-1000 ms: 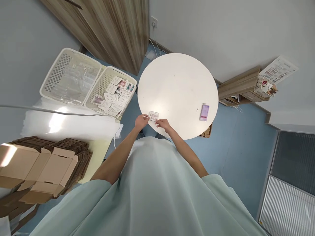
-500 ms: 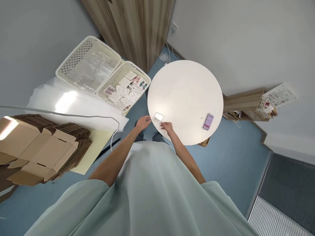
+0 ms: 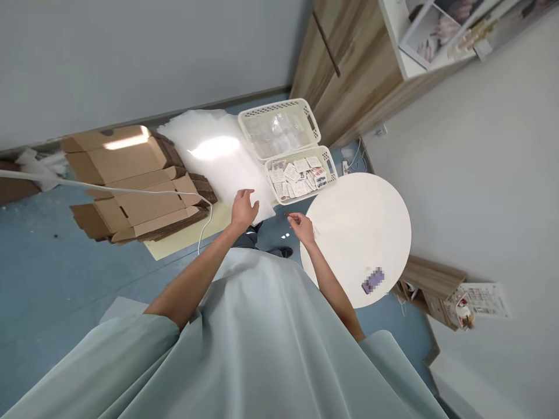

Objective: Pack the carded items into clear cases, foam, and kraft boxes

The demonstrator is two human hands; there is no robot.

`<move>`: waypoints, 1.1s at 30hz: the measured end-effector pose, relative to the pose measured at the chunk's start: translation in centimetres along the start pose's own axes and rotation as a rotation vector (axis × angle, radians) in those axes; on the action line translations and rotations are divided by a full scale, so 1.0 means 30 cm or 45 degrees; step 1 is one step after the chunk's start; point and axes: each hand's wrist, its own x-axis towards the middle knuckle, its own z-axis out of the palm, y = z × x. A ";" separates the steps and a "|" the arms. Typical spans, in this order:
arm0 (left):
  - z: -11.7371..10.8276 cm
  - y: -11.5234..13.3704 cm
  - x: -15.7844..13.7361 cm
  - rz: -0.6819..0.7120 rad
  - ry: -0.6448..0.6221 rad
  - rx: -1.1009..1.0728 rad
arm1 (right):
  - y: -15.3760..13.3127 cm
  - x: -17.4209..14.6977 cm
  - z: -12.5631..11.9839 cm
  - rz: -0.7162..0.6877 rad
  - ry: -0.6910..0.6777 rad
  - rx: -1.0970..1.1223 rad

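Note:
My left hand (image 3: 244, 208) is held over the edge of a stack of white plastic sheets (image 3: 222, 157), thumb and fingers apart, with nothing in it. Near the left rim of the round white table (image 3: 362, 227), my right hand (image 3: 302, 228) has its thumb and fingers pinched together. A tiny dark bit shows at those fingertips, too small to name. Partly hidden behind the right wrist, a small pale flat packet (image 3: 317, 231) lies on the table. Beyond my hands stands a white basket (image 3: 279, 202) full of printed cards (image 3: 299, 177).
Another basket (image 3: 248, 137) holds clear plastic bags. Flattened cardboard boxes (image 3: 148, 198) are stacked at the left, with a white cable (image 3: 174, 192) in front. A blurred purple object (image 3: 373, 280) lies on the table. A wooden cabinet (image 3: 349, 75) stands behind.
The view has swung left toward the baskets and boxes. My right hand has come away from the packet on the table; my left hand has moved over the plastic sheets, its fingers spreading.

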 end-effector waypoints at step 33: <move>-0.151 0.206 -0.118 0.536 -0.124 -0.127 | -0.395 0.130 0.035 -0.255 -0.111 -0.210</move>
